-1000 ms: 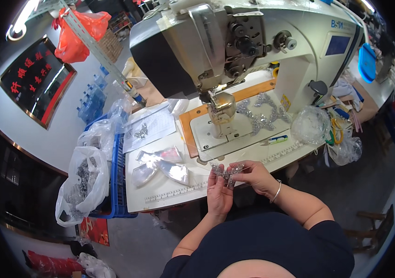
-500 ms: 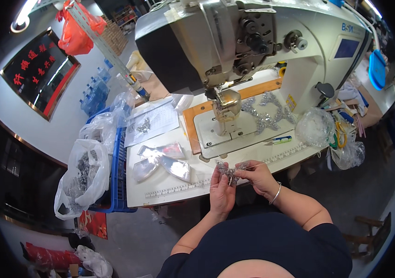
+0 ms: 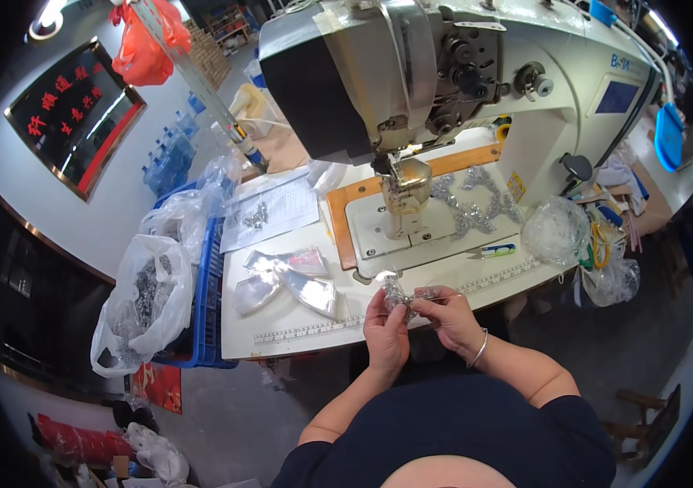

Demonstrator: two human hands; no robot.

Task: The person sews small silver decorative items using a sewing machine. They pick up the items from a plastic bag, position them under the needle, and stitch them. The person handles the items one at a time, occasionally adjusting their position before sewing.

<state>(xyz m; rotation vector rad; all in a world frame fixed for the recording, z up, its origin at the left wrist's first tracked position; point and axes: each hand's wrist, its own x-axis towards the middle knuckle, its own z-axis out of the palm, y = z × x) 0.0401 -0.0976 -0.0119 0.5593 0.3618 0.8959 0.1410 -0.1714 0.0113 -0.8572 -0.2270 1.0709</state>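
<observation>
A small silvery, glittery bow-like piece (image 3: 396,294) is pinched between my two hands, just off the front edge of the sewing table. My left hand (image 3: 385,337) grips its left part with thumb and fingers. On its right side, my right hand (image 3: 451,319) pinches it, a bangle round the wrist. Fingers hide part of the piece. Beyond them stands a large white sewing machine (image 3: 402,199). Similar glittery pieces (image 3: 472,213) lie in a cluster on its bed, right of the needle area. Clear plastic pieces (image 3: 307,291) rest on the table to the left.
A blue crate (image 3: 210,285) with a white plastic bag (image 3: 169,321) of silvery pieces stands at the table's left. A ruler strip (image 3: 314,332) runs along the front edge. A small green-and-blue cutter (image 3: 498,250), yellow-handled scissors (image 3: 600,246) and a clear bag (image 3: 554,230) lie to the right.
The glittery piece has turned slightly in my fingers, its left part now standing more upright. Both hands keep hold of it. The whole view has shifted a little.
</observation>
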